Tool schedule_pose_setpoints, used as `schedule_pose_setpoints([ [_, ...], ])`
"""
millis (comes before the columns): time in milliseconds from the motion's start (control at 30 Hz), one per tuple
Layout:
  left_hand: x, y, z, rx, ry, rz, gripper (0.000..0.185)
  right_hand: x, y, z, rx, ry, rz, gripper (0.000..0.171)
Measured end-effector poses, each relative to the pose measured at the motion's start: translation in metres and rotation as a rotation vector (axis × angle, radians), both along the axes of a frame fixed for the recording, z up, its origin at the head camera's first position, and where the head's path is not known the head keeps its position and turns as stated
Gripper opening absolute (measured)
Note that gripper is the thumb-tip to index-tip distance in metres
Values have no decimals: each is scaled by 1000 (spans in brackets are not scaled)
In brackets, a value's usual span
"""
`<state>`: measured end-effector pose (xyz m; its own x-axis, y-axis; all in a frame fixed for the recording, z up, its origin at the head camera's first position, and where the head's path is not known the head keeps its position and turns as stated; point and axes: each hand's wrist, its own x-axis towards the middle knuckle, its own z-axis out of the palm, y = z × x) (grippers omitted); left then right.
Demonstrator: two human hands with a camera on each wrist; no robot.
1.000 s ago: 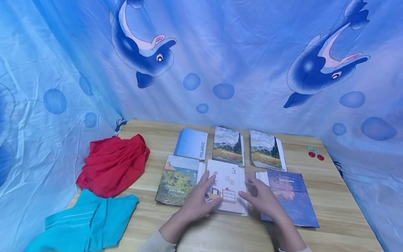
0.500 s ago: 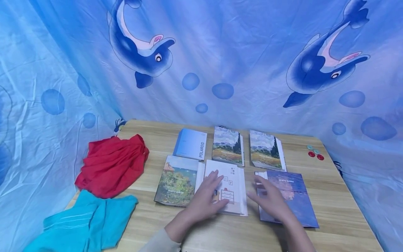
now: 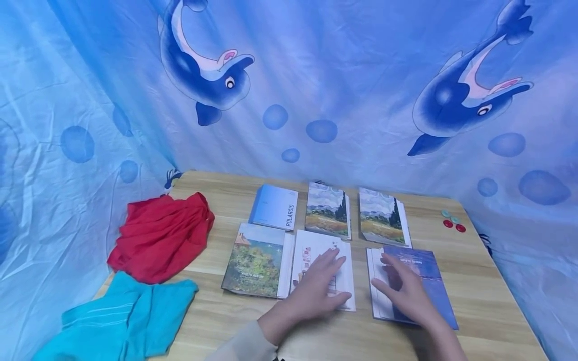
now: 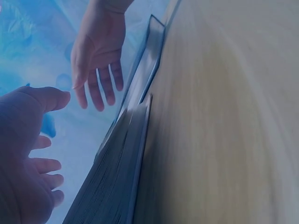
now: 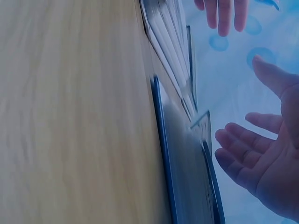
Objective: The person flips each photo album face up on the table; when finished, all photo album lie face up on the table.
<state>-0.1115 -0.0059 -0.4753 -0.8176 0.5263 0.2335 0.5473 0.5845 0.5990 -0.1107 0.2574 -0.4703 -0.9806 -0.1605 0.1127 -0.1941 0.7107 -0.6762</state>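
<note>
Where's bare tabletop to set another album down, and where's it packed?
Free: the table strip behind the red cloth, and wood right of the purple album, before the buttons. Crowded: the centre, six albums close together, left hand and right hand over the front ones.

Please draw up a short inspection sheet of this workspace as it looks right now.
Surface: wooden table.
Job's things: white album under left hand; purple album under right hand.
Clutter: four more albums; red cloth, teal cloth, small buttons.
Grippers: both hands flat, fingers straight, over the albums; contact unclear.
Cables: nothing seen.
Surroundings: blue dolphin sheet behind and beside the table.
</note>
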Motion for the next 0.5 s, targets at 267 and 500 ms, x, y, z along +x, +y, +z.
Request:
schedule_pose_setpoints([
  [267, 4, 16, -7, -78, 54, -50, 76, 6, 23, 5, -12, -24, -36, 68],
  [500, 8, 26, -11, -126, 44, -74, 73, 12, 40, 7, 97, -74, -99, 81],
])
